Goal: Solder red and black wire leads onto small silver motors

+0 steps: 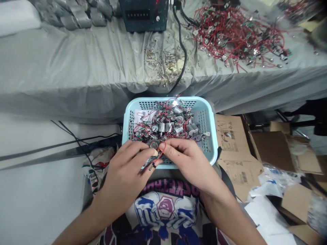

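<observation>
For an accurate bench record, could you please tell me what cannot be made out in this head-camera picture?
- Head view: the small motor, its underside and wire joints hidden by the left hand and right hand.
- Head view: the lower motors in the light blue plastic basket, hidden by tangled wires and the motors above.
- Head view: the dark control box, cut off by the top edge; its markings are too small to read.

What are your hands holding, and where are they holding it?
The left hand pinches a small metal motor by its round body. The right hand holds a thin red wire near it, though the fingers hide exactly where.
</observation>
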Action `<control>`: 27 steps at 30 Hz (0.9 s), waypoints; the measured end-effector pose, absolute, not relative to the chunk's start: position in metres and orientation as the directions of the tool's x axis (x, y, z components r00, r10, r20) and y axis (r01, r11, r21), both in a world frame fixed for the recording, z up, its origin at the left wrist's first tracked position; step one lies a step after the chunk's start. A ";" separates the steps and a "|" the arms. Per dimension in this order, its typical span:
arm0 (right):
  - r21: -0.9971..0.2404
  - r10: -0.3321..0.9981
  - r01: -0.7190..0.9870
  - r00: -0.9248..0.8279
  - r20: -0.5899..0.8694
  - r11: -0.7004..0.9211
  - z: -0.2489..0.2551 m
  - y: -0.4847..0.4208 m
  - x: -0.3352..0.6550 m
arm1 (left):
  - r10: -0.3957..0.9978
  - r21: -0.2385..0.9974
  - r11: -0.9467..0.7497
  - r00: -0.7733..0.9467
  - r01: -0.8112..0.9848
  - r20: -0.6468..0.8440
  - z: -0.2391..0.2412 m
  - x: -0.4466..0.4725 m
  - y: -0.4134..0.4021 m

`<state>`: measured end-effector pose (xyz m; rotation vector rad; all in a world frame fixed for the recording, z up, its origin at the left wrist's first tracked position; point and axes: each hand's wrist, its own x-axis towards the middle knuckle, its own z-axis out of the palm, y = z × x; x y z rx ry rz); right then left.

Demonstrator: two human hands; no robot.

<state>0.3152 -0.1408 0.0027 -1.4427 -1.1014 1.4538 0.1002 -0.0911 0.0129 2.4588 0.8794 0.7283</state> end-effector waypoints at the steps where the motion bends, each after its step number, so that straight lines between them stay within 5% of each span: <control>1: -0.951 0.950 0.036 -0.048 -0.309 -0.307 0.003 -0.141 0.316 | 0.672 0.534 -0.712 0.662 0.456 0.332 0.013 0.101 -0.092; 10: -0.959 0.962 0.096 -0.027 -0.271 -0.268 0.011 -0.141 0.327 | 0.704 0.540 -0.689 0.624 0.484 0.339 0.023 0.095 -0.093; 27: -0.896 0.992 0.439 0.075 0.103 0.060 0.023 -0.153 0.329 | 0.707 0.574 -0.626 0.695 0.528 0.131 0.068 0.050 -0.082</control>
